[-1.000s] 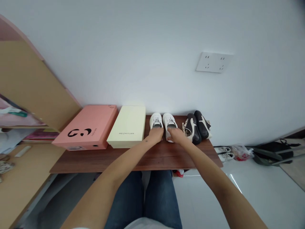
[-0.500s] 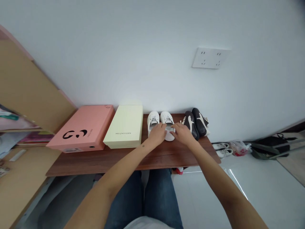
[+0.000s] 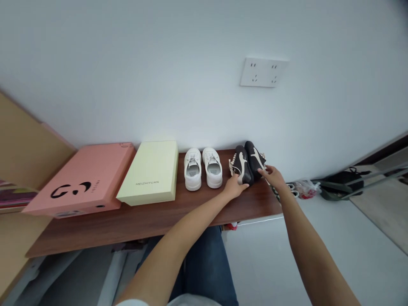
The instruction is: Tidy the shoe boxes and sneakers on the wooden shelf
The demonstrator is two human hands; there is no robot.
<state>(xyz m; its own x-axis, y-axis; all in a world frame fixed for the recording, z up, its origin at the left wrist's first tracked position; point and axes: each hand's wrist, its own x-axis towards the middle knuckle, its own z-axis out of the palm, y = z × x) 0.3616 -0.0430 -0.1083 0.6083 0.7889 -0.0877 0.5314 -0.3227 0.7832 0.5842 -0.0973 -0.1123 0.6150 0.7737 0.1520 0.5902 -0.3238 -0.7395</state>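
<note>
A pair of dark sneakers with cream stripes and laces lies on its sides at the right of the wooden shelf. My left hand is closed at the heel of the left dark sneaker, thumb behind it and fingers along its laced side. At the other side, my right hand grips the right dark sneaker near its opening, thumb and fingers pinching it. A left white sneaker and a right white sneaker stand upright side by side, toes toward the wall, untouched.
On the brown shelf, a cream shoebox and a pink shoebox lie left of the white pair. The wall behind carries a socket plate. Rightward on the floor are a plastic bag and a black bag.
Both my hands have left the right white sneaker and moved right to the dark pair. The white sneakers stay in place, and the view has shifted right.
</note>
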